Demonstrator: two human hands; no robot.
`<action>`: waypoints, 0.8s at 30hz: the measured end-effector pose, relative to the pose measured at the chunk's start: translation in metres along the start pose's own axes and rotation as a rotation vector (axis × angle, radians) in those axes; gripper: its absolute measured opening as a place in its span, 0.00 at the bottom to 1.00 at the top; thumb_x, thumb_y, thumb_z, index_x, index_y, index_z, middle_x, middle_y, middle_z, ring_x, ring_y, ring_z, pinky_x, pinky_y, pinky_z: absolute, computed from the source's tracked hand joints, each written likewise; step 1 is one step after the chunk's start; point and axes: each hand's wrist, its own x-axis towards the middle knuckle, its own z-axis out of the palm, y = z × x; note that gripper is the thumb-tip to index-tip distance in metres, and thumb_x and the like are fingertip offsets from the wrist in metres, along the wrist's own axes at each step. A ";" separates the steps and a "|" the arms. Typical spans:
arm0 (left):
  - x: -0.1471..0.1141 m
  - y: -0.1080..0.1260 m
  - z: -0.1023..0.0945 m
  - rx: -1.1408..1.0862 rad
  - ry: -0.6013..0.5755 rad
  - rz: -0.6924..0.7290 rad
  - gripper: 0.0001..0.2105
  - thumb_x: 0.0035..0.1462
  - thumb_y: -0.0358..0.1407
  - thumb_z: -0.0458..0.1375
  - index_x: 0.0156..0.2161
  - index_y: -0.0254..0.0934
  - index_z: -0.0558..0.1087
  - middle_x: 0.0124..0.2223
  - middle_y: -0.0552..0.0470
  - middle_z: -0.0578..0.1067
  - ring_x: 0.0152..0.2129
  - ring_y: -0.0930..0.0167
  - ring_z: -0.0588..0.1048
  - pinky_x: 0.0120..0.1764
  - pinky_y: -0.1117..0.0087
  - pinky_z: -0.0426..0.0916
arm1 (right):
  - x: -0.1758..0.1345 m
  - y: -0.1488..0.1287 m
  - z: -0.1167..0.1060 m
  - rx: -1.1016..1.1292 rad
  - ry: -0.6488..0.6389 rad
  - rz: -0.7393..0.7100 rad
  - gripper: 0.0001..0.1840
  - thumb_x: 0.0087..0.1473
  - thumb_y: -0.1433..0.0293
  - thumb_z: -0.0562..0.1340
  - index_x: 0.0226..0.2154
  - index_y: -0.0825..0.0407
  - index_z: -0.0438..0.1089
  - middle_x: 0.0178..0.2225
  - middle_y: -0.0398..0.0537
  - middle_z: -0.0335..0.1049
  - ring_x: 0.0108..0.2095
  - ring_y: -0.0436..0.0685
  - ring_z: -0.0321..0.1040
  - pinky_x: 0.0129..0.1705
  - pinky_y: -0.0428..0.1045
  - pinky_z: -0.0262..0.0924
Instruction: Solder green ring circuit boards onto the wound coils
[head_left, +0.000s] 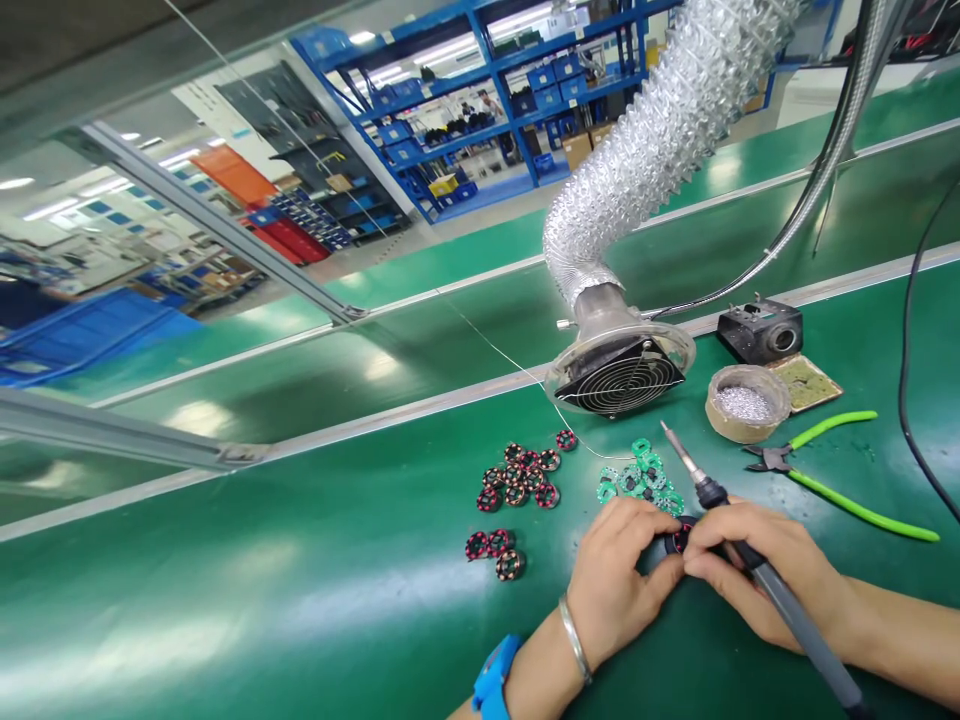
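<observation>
My left hand (616, 575) is closed, thumb and forefinger pinching a small dark motor stator (682, 536) with red windings. My right hand (784, 565) is wrapped around a soldering iron (799, 615), its metal tip pointing up and away to the left. The thumb and forefinger of the right hand also reach the stator's side, partly covering it. Just beyond the fingers lies a heap of small green ring-shaped circuit boards (646, 474). To the left are several red-and-black stators (514, 494), with a smaller group of stators (498, 544) nearer me.
A fume extractor (622, 382) on a silver duct (622, 190) hangs over the green bench (315, 590). At right are green-handled cutters (859, 503), a round tub (739, 428) of silvery bits, a sponge tray (806, 382) and a black iron stand (757, 333). Thin wire (517, 365) crosses behind.
</observation>
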 end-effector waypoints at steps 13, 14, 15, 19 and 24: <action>0.014 -0.002 -0.009 -0.071 -0.154 0.135 0.12 0.60 0.38 0.60 0.47 0.39 0.72 0.42 0.48 0.79 0.37 0.67 0.75 0.42 0.64 0.66 | -0.002 0.015 -0.014 -0.074 -0.023 0.057 0.14 0.54 0.78 0.57 0.43 0.49 0.61 0.33 0.44 0.69 0.30 0.51 0.64 0.31 0.46 0.64; 0.014 -0.002 -0.009 -0.079 -0.135 0.159 0.12 0.59 0.38 0.60 0.47 0.39 0.72 0.42 0.48 0.79 0.37 0.67 0.75 0.42 0.64 0.66 | -0.001 0.015 -0.015 -0.072 -0.049 0.052 0.15 0.53 0.79 0.56 0.44 0.49 0.61 0.34 0.44 0.69 0.31 0.51 0.64 0.32 0.46 0.64; 0.014 -0.002 -0.010 -0.083 -0.113 0.186 0.11 0.59 0.38 0.61 0.46 0.39 0.72 0.41 0.49 0.79 0.37 0.68 0.75 0.42 0.65 0.66 | 0.000 0.015 -0.015 -0.067 -0.079 0.052 0.17 0.52 0.79 0.56 0.45 0.50 0.61 0.35 0.45 0.68 0.32 0.52 0.64 0.33 0.47 0.64; 0.014 -0.001 -0.014 -0.039 -0.084 0.295 0.04 0.59 0.29 0.58 0.37 0.40 0.74 0.34 0.52 0.79 0.31 0.71 0.74 0.38 0.68 0.67 | 0.002 0.014 -0.013 -0.036 -0.184 0.047 0.23 0.47 0.79 0.56 0.47 0.52 0.58 0.38 0.48 0.67 0.36 0.55 0.64 0.37 0.50 0.65; 0.012 -0.002 -0.029 0.027 -0.048 0.331 0.08 0.60 0.25 0.54 0.36 0.40 0.73 0.32 0.53 0.78 0.29 0.72 0.73 0.36 0.70 0.68 | 0.000 0.015 -0.010 -0.031 -0.245 0.041 0.23 0.47 0.80 0.56 0.47 0.51 0.58 0.37 0.48 0.67 0.35 0.55 0.63 0.36 0.50 0.64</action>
